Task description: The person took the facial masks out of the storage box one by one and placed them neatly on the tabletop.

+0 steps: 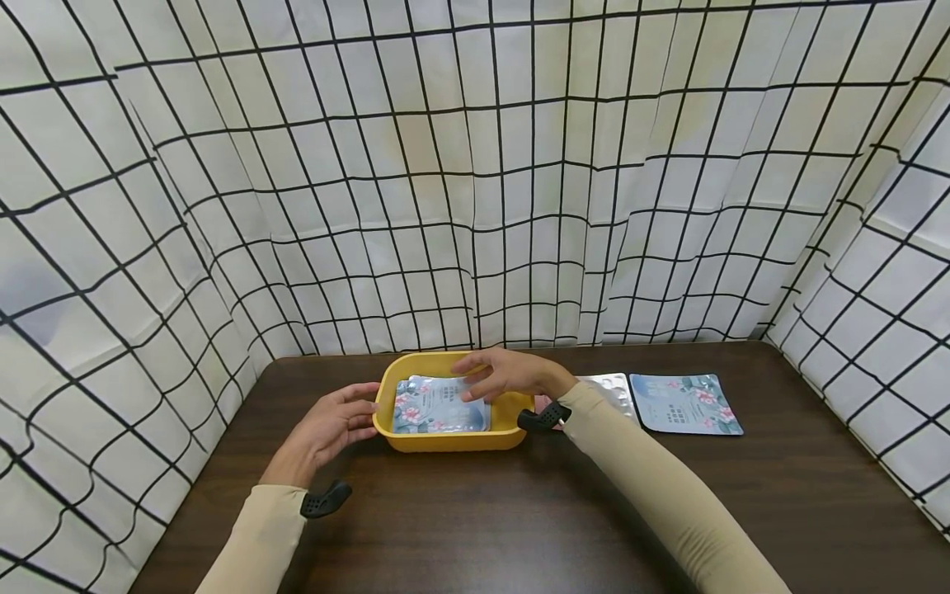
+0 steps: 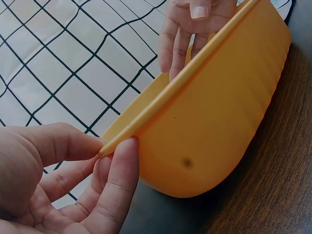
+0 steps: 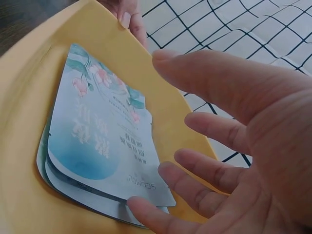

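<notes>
Right wrist: right fingers extended, parted.

In the head view, your right hand hides the floral packet's two o'clock corner. Your right sleeve partly covers the silver packet at the yellow tray's three o'clock.

a dark brown, wood-grained table bears a yellow basin near its far edge. to the basin's right lie a silvery packet, partly hidden, and just beside it a flat pale-blue packet printed with pink flowers.
</notes>
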Tool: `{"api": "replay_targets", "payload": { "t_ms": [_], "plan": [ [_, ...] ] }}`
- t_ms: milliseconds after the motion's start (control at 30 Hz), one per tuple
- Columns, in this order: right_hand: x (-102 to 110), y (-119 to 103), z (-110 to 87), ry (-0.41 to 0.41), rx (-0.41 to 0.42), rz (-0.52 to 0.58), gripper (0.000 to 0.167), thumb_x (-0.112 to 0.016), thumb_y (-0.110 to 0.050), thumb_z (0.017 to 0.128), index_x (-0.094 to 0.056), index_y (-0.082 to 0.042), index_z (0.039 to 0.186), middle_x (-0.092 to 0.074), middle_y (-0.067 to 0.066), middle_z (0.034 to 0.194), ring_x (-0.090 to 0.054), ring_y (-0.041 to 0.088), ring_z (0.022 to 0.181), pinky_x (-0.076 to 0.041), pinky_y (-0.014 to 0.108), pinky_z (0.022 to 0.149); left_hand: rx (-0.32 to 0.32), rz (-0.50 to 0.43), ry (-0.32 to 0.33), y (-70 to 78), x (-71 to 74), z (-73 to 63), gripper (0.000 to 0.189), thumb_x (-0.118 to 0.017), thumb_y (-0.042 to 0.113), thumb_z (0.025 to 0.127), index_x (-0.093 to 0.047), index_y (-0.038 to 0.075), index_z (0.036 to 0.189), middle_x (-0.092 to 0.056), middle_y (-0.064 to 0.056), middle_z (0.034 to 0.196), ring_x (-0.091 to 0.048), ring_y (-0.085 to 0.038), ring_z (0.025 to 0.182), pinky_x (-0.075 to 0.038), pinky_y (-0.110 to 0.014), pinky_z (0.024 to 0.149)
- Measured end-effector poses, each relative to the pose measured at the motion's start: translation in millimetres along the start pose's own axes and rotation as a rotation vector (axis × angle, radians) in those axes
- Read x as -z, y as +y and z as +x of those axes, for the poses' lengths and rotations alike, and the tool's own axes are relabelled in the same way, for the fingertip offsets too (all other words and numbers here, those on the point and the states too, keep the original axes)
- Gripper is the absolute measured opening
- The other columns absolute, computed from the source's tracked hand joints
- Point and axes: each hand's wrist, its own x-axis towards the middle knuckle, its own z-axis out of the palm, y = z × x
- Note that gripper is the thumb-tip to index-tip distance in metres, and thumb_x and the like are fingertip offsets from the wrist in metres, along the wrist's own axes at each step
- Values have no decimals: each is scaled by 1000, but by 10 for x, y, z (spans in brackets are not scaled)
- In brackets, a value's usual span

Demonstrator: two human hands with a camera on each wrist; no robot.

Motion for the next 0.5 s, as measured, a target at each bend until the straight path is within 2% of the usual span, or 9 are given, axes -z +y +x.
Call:
{"api": "replay_targets", "payload": {
  "t_ms": [500],
  "plan": [
    [-21,29,32,20,9,-3,63,-79,-22,90,-53,-10,146,-49,12,153,-50,33,137,-56,45,97,2,-1,7,-1,-2,-2,55,-62,12,101,-42,6,152,-63,-15,122,-67,-22,95,-61,-29,82]
  ]
}}
